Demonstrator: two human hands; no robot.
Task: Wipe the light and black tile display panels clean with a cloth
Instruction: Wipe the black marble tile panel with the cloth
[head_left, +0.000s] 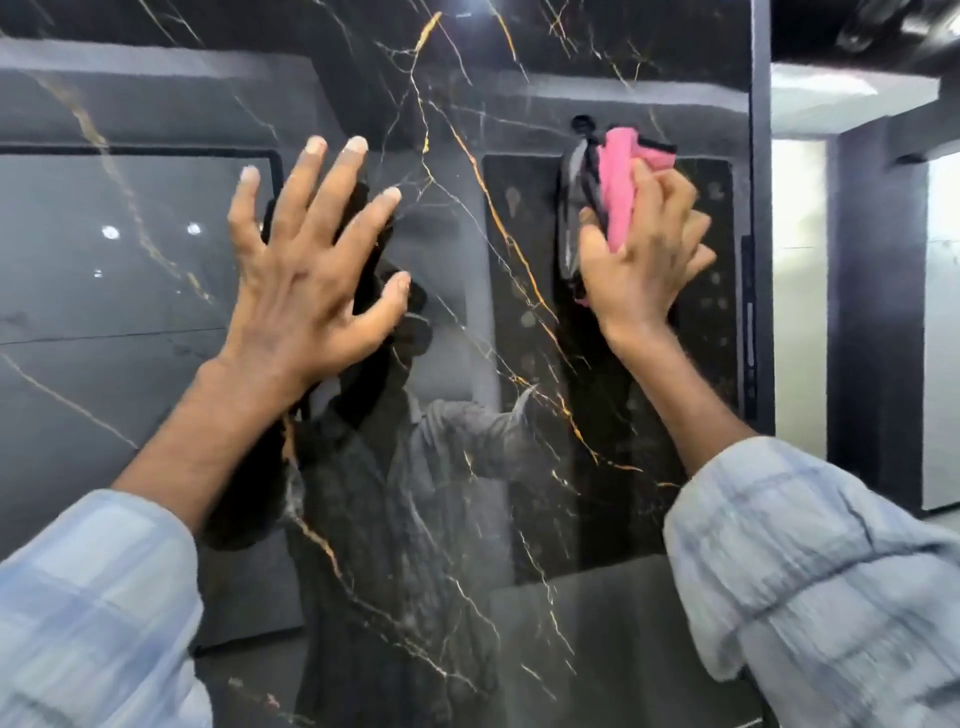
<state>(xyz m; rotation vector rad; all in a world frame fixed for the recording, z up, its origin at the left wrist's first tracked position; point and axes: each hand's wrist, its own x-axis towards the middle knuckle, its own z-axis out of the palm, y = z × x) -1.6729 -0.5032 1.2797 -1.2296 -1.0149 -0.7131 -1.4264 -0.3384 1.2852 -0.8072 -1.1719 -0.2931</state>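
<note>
Spreading our left hand (306, 265) flat on the glossy black tile panel (467, 338), we are gripping a bunched pink cloth (621, 182) in our right hand (644, 260), pressing it against the panel's right part. Farther right, a dark frame edge (761, 208) is bordering a bright doorway (800, 312).

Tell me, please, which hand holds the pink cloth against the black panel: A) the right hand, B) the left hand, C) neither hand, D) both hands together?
A: the right hand grips the pink cloth against the black panel, while the left hand is spread open and empty.
</note>
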